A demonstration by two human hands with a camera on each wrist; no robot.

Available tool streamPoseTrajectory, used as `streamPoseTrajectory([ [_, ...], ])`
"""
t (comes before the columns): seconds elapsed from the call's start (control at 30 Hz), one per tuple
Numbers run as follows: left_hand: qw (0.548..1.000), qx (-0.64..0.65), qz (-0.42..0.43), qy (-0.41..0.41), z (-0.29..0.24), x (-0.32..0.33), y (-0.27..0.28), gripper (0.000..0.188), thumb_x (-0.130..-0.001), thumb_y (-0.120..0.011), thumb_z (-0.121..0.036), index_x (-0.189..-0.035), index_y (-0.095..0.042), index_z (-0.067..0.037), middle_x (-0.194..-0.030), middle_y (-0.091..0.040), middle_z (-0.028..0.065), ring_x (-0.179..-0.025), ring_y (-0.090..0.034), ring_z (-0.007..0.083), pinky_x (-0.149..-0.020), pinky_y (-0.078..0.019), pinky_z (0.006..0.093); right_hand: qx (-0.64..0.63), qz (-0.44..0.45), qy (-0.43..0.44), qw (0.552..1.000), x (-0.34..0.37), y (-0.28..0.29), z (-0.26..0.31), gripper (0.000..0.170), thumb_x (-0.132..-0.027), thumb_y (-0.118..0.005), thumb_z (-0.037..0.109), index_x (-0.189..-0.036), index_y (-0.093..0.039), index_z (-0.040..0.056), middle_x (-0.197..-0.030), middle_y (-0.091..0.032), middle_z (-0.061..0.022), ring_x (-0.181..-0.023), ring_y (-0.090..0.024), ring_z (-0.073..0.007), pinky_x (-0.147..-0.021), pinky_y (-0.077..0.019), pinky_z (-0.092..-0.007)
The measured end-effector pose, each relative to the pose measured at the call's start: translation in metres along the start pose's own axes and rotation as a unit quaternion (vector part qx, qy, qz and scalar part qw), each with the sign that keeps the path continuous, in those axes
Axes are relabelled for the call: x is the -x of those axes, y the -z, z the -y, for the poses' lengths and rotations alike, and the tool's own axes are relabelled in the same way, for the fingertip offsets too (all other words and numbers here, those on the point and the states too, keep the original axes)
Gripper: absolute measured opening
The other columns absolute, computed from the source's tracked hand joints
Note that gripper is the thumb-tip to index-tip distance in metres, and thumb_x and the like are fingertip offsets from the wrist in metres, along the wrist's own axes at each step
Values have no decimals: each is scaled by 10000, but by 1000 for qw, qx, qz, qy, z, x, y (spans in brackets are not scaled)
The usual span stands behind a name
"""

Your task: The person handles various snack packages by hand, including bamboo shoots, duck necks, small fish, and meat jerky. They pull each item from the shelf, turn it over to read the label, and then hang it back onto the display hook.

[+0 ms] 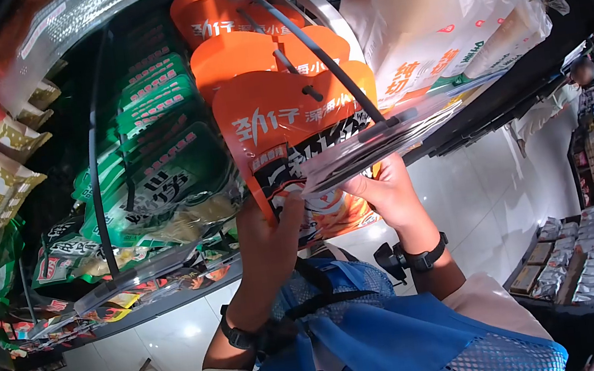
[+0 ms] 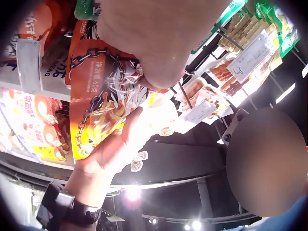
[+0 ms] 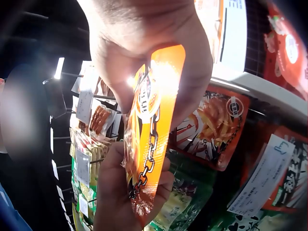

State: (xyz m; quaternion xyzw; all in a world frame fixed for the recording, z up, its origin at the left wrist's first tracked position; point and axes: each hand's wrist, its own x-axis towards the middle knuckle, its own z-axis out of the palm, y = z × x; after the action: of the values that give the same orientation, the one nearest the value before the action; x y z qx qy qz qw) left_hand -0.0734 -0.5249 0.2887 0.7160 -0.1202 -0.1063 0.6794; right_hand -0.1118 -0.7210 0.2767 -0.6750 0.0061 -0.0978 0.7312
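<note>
An orange snack bag (image 1: 246,113) with white lettering hangs at the front of a row of matching bags (image 1: 202,63). My left hand (image 1: 266,238) grips its lower left side, thumb across the front. On the opposite edge, my right hand (image 1: 390,194) pinches the bag, the thumb in front and the fingers behind. A clear price-tag holder (image 1: 374,147) crosses over the bag's middle and hides part of it. In the right wrist view the bag (image 3: 161,115) shows edge-on between the right hand (image 3: 144,43) and the left hand (image 3: 113,185).
Green snack bags (image 1: 161,181) hang left of the orange ones, with metal hooks and rods (image 1: 317,51) sticking out. White bread bags (image 1: 433,25) stand on the right. A low display of silver packs (image 1: 585,267) sits on the tiled floor (image 1: 463,193).
</note>
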Motion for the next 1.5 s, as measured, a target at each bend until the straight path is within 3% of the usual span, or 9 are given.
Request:
streamPoseTrajectory([
  [0.3, 961, 46, 238, 133, 33, 34, 59, 380, -950, -562, -106, -1299, -525, 41, -1179, -652, 141, -1123, -621, 186, -976, -473, 324, 43, -91, -51, 994, 24, 1, -30, 127, -905, -684, 65, -1000, -662, -17, -856, -681, -34, -776, -617, -78, -721, -504, -247],
  [0.6, 928, 130, 257, 237, 112, 90, 140, 352, -983, -578, -144, -1282, -539, 38, -1162, -655, 142, -1075, -638, 205, -921, -492, 317, 89, -203, -203, 954, 105, 6, -65, 60, -913, -605, 5, -900, -646, -37, -777, -663, -66, -689, -625, -109, -655, -514, -240],
  [0.67, 943, 102, 225, 222, 119, 96, 147, 340, -982, -584, -154, -1263, -555, 34, -1141, -661, 136, -1061, -640, 203, -905, -493, 310, 64, -183, -212, 958, 120, -12, -65, 62, -915, -582, -21, -902, -640, -39, -788, -663, -73, -703, -631, -116, -664, -519, -246],
  [0.8, 985, 119, 123, 36, 101, 89, 153, 257, -956, -586, -130, -1163, -610, 20, -990, -674, 122, -910, -668, 218, -828, -528, 356, 43, -120, -188, 974, 127, -52, -69, 62, -916, -580, -33, -916, -638, -52, -801, -668, -69, -730, -642, -113, -685, -528, -247],
  [0.93, 992, 90, 88, -1, 82, 78, 151, 226, -956, -569, -101, -1124, -628, 38, -895, -665, 104, -832, -640, 177, -795, -507, 310, 34, -72, -159, 984, 124, -80, -80, 64, -919, -593, -12, -924, -641, -54, -812, -673, -66, -731, -640, -107, -687, -527, -249],
  [1.3, 990, 58, 43, 123, 135, 135, 184, 242, -981, -520, -107, -1056, -656, 78, -846, -678, 129, -788, -663, 209, -765, -537, 335, 27, 0, -273, 962, 127, -52, -141, 105, -939, -576, 29, -987, -649, -30, -894, -699, -84, -852, -665, -145, -788, -512, -279],
  [1.4, 986, 55, 19, 159, 148, 152, 196, 245, -986, -506, -107, -1063, -652, 74, -849, -680, 130, -789, -667, 214, -768, -535, 336, 57, 97, -225, 968, 139, -54, -178, 187, -932, -587, 62, -1081, -646, -34, -967, -692, -98, -928, -659, -163, -836, -518, -291],
  [1.43, 984, 57, 15, 165, 153, 155, 196, 245, -987, -502, -105, -1065, -652, 73, -851, -680, 131, -789, -667, 216, -771, -534, 337, 70, 178, -280, 941, 147, -54, -193, 285, -974, -582, 132, -1225, -594, -2, -1179, -637, -114, -1100, -600, -167, -931, -478, -287],
  [1.5, 981, 58, 2, 183, 158, 158, 192, 243, -988, -495, -98, -1064, -651, 71, -856, -679, 131, -789, -669, 220, -781, -535, 341, 164, 355, -315, 865, 155, -73, -198, 406, -1020, -486, 272, -1336, -523, 19, -1310, -563, -158, -1234, -524, -260, -1065, -382, -348],
])
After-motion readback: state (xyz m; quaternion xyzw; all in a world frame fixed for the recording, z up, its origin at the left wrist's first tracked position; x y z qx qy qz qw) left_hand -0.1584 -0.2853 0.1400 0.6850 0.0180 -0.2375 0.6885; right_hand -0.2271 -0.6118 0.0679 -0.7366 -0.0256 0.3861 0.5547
